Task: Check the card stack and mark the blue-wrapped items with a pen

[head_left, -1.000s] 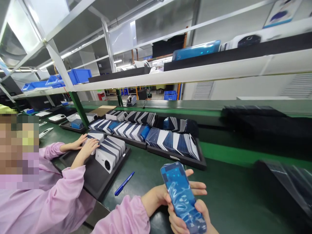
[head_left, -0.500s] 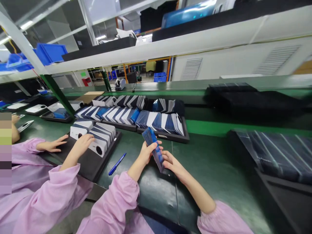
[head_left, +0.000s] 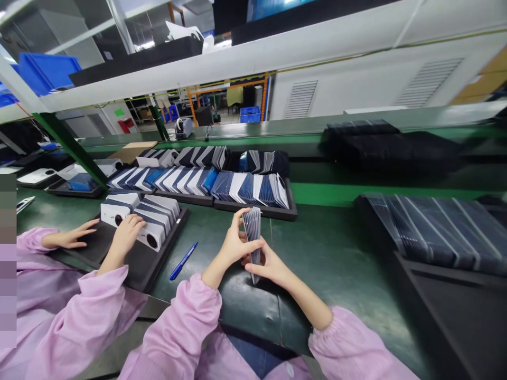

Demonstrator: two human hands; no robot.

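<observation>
A stack of thin phone-sized panels [head_left: 252, 229] stands on edge between my hands, above the green bench [head_left: 325, 253]. My left hand [head_left: 234, 241] is closed round its left side, with the thumb across the front. Lower down, my right hand [head_left: 269, 262] grips the stack from the right. The panels' edges face me and fan slightly apart at the top. Beyond my hands lies a black tray [head_left: 289, 213] filled with rows of blue and white panels. A blue pen [head_left: 184, 261] rests on the bench to the left.
At left, a co-worker's hands [head_left: 127, 232] are at a black tray [head_left: 146, 282] of white panels with round black cutouts. A large black tray [head_left: 412, 301] with dark panels stands at right. A white shelf [head_left: 285, 50] runs overhead.
The stack has been turned: its blue face showed before, and now its grey edges face me, more upright. The view has shifted slightly, moving most things left and up.
</observation>
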